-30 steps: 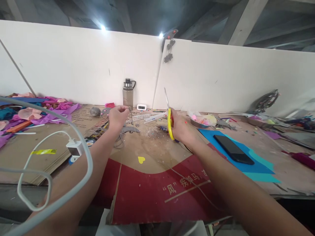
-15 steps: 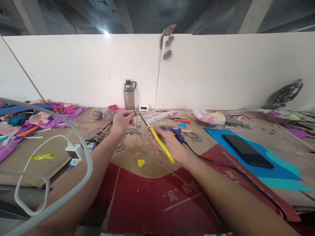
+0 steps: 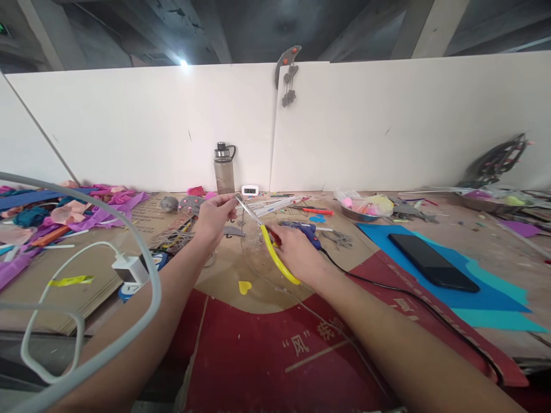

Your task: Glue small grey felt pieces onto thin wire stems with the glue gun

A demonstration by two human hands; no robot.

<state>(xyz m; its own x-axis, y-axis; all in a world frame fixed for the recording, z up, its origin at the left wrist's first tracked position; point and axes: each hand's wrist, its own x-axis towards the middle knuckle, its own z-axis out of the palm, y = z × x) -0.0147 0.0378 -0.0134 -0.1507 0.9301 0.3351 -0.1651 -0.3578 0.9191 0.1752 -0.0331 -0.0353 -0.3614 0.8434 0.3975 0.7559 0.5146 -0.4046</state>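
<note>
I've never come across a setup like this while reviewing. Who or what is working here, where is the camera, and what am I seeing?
No machine here: these are a person's bare hands, seen by a camera worn on their head, looking forward and down. The left hand pinches a thin string; the right hand holds yellow-handled scissors, tips close to the left fingers. Cardboard covers part of the work surface, with a yellow heart on it. A phone lies on blue sheets at right; a bottle stands at the back.
</note>
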